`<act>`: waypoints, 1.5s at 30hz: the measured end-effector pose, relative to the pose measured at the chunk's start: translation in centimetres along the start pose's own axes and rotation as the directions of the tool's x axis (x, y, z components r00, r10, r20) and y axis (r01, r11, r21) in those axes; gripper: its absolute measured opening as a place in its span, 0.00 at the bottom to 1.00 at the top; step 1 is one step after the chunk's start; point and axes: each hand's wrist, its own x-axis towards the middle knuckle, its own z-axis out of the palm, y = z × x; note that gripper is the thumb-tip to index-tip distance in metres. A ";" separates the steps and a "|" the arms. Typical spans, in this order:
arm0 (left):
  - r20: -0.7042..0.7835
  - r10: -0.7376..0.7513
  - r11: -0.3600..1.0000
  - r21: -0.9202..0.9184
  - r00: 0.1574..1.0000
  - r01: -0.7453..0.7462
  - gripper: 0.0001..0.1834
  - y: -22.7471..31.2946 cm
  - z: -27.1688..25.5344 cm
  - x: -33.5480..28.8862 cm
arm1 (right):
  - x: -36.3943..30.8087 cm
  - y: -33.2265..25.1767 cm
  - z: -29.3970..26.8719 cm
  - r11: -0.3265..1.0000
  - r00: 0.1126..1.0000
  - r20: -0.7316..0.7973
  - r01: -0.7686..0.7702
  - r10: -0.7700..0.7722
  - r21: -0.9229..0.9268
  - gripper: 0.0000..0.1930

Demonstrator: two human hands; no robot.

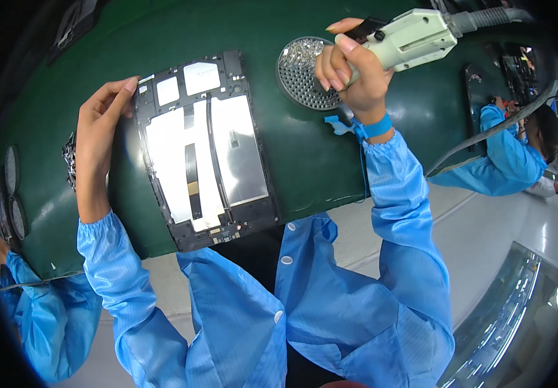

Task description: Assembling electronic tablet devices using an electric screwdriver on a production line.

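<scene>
An opened tablet lies on the green work table, its dark frame exposing silver battery panels and a black flat cable. My left hand pinches its upper left corner between thumb and fingers. At the upper right, my right hand is closed around a pale green electric screwdriver with a corrugated cable sleeve. A round, perforated screw tray sits just under that hand, small shiny screws heaped toward its far side. The screwdriver's tip is hidden behind my fingers. A blue wrist strap circles my right wrist.
A dark cluster of small parts lies beyond my left wrist. Two round trays stand at the far left, near a co-worker's sleeve. Another co-worker's sleeve and a grey cable are on the right.
</scene>
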 end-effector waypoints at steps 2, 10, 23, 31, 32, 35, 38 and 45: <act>-0.005 -0.002 1.000 0.007 1.000 0.002 0.16 0.2 -0.1 -0.1 | 0.1 -0.3 0.8 0.999 1.000 -0.029 -0.010 0.011 0.039 0.09; 0.015 0.009 0.999 0.031 1.000 -0.009 0.15 0.2 -0.2 0.0 | 0.2 -0.9 1.5 0.989 0.998 -0.044 -0.038 0.032 -0.141 0.13; 0.323 0.039 0.998 -0.066 0.946 -0.019 0.14 0.7 0.2 -2.0 | 1.5 -2.9 6.6 0.998 0.999 0.042 0.019 -0.022 0.065 0.12; 0.354 0.199 0.973 -0.184 0.914 -0.141 0.14 -0.7 1.0 -1.9 | 3.8 -0.1 15.9 0.992 0.975 0.206 -0.099 0.082 0.074 0.10; 0.365 0.188 0.976 -0.172 0.912 -0.133 0.14 -0.5 0.8 -1.9 | 3.9 0.5 16.6 0.991 0.971 0.220 -0.112 0.094 0.073 0.10; 0.354 0.183 0.973 -0.200 0.917 -0.117 0.13 -1.1 0.7 -1.8 | 3.8 2.7 17.5 0.983 0.974 0.210 -0.111 0.079 0.148 0.09; 0.368 0.216 0.966 -0.218 0.904 -0.142 0.13 -1.9 0.8 -1.5 | 4.0 3.4 17.6 0.983 0.977 0.192 -0.121 0.093 0.139 0.09; 0.406 0.193 0.969 -0.221 0.893 -0.109 0.13 -2.7 0.5 -1.2 | 3.5 5.4 17.9 0.990 0.974 0.203 -0.116 0.097 0.082 0.10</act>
